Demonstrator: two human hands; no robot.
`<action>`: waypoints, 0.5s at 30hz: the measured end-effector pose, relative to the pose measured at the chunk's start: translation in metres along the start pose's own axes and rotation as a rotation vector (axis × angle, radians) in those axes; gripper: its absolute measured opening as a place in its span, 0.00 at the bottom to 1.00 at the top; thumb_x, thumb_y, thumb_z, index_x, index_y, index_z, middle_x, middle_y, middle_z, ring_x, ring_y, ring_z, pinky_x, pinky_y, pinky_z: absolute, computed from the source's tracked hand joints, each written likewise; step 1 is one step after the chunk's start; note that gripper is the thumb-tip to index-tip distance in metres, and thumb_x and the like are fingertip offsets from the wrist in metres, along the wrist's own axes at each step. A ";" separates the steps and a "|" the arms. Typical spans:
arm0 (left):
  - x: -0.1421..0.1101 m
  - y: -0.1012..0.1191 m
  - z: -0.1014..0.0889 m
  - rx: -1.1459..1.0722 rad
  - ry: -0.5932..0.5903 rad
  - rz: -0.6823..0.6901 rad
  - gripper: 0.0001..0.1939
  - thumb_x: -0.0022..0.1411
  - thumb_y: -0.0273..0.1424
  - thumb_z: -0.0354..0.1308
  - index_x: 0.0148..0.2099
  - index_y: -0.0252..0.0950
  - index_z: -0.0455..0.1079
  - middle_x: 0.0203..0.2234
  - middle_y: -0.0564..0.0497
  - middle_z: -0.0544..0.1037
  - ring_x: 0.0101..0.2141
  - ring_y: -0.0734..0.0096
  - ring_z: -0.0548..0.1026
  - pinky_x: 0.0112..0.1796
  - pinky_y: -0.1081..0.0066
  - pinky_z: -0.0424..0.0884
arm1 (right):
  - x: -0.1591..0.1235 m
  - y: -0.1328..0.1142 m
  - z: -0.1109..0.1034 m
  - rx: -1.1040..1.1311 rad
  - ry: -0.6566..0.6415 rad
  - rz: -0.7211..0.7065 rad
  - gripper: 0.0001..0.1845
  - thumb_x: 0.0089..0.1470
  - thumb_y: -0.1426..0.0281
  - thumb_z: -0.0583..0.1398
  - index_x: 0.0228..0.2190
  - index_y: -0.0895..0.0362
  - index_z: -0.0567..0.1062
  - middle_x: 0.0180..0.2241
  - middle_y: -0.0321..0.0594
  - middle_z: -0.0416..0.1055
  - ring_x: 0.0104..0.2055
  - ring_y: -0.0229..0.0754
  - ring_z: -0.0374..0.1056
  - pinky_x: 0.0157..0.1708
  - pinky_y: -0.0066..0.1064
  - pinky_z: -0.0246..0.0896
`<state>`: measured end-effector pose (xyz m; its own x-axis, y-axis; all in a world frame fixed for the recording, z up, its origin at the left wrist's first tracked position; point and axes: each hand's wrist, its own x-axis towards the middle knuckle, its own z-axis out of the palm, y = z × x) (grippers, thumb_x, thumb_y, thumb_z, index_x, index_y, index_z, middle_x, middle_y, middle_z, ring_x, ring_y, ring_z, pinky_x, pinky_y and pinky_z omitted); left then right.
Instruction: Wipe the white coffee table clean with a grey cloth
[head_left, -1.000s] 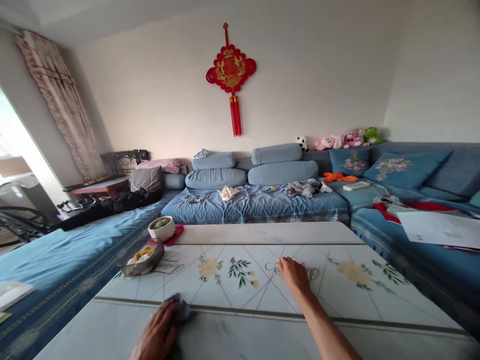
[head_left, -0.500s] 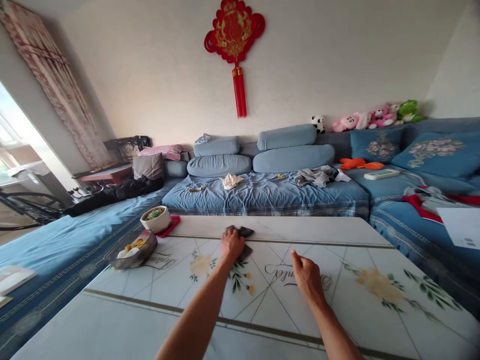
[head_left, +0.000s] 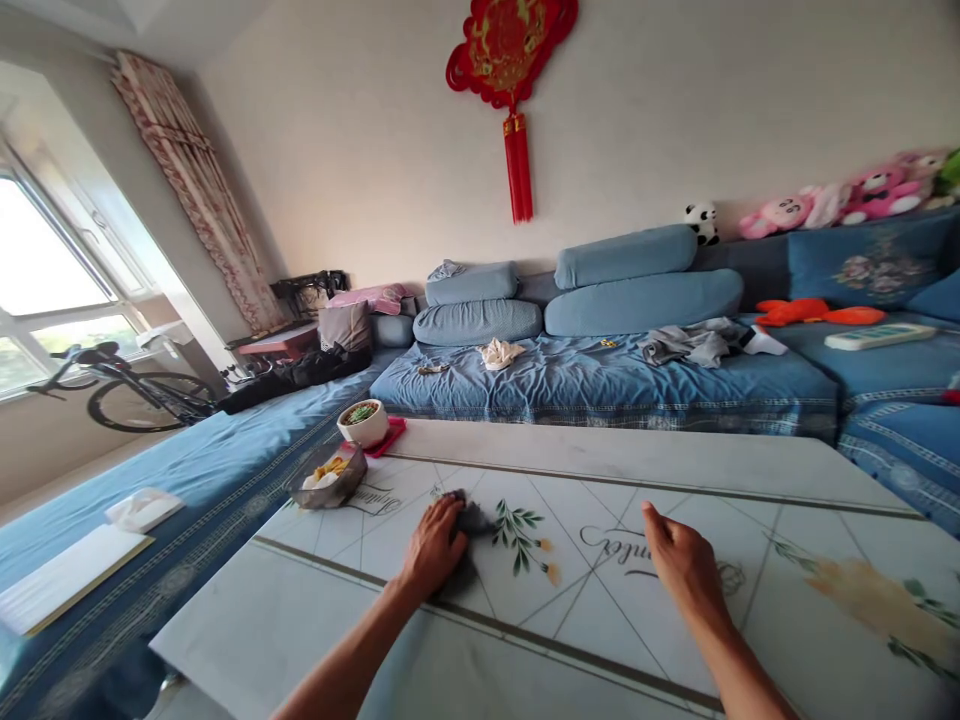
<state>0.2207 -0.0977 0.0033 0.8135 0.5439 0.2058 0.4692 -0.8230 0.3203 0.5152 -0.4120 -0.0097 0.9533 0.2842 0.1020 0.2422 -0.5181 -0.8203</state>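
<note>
My left hand (head_left: 435, 545) presses a dark grey cloth (head_left: 474, 520) flat against the table (head_left: 600, 450), fingers bent over it. The cloth sticks out to the right of the fingers and below the palm. The table's top is pale, with printed flowers, lettering and crossing lines. Off to the right, my right hand (head_left: 684, 560) is curled into a loose fist with its thumb pointing away from me. It is at the tabletop beside the printed lettering, and nothing shows in it.
At the table's far left stand a translucent bowl (head_left: 330, 484) with food pieces and a white plant pot (head_left: 364, 428) on a red mat (head_left: 391, 436). A blue sofa (head_left: 480, 395) runs behind the table. White tissue (head_left: 142, 508) lies on the left seat.
My left hand has drawn the cloth nearer to me and a little leftward across the table. The view has turned left. My right hand keeps its closed shape over the lettering.
</note>
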 end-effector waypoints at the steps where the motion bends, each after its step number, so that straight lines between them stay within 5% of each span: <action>1: 0.021 0.000 0.001 0.027 0.022 -0.052 0.34 0.69 0.32 0.56 0.75 0.36 0.73 0.76 0.40 0.71 0.77 0.49 0.65 0.79 0.47 0.57 | 0.001 0.000 0.003 -0.026 0.003 -0.002 0.35 0.65 0.38 0.48 0.17 0.48 0.61 0.21 0.47 0.65 0.26 0.46 0.54 0.31 0.40 0.50; 5: 0.107 0.055 0.024 0.045 0.037 -0.103 0.33 0.70 0.33 0.57 0.75 0.30 0.73 0.76 0.36 0.71 0.77 0.48 0.65 0.79 0.51 0.56 | 0.003 -0.001 0.007 -0.070 -0.025 -0.011 0.35 0.67 0.39 0.48 0.18 0.49 0.60 0.22 0.47 0.66 0.27 0.46 0.54 0.32 0.39 0.49; 8: 0.134 0.111 0.047 -0.003 0.009 -0.007 0.32 0.70 0.33 0.58 0.73 0.29 0.74 0.75 0.34 0.72 0.76 0.49 0.66 0.79 0.52 0.56 | 0.002 -0.001 0.005 -0.037 -0.032 -0.023 0.34 0.66 0.39 0.48 0.18 0.48 0.56 0.20 0.44 0.62 0.26 0.45 0.52 0.32 0.39 0.48; 11: 0.111 0.135 0.067 -0.078 -0.025 0.171 0.34 0.68 0.35 0.60 0.74 0.33 0.75 0.75 0.37 0.72 0.76 0.48 0.67 0.79 0.51 0.57 | 0.001 0.000 0.000 -0.012 -0.044 -0.019 0.34 0.64 0.37 0.48 0.19 0.48 0.56 0.20 0.43 0.60 0.26 0.46 0.52 0.32 0.39 0.49; 15: 0.052 0.108 0.073 -0.116 -0.029 0.296 0.37 0.64 0.35 0.62 0.75 0.39 0.74 0.76 0.42 0.71 0.76 0.48 0.67 0.79 0.48 0.60 | 0.000 0.002 -0.002 0.002 -0.072 -0.055 0.34 0.61 0.36 0.48 0.18 0.48 0.56 0.19 0.40 0.56 0.27 0.45 0.50 0.33 0.38 0.51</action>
<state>0.3391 -0.1700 -0.0191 0.9190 0.2774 0.2802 0.1697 -0.9198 0.3539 0.5157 -0.4144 -0.0099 0.9231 0.3696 0.1062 0.2935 -0.4986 -0.8156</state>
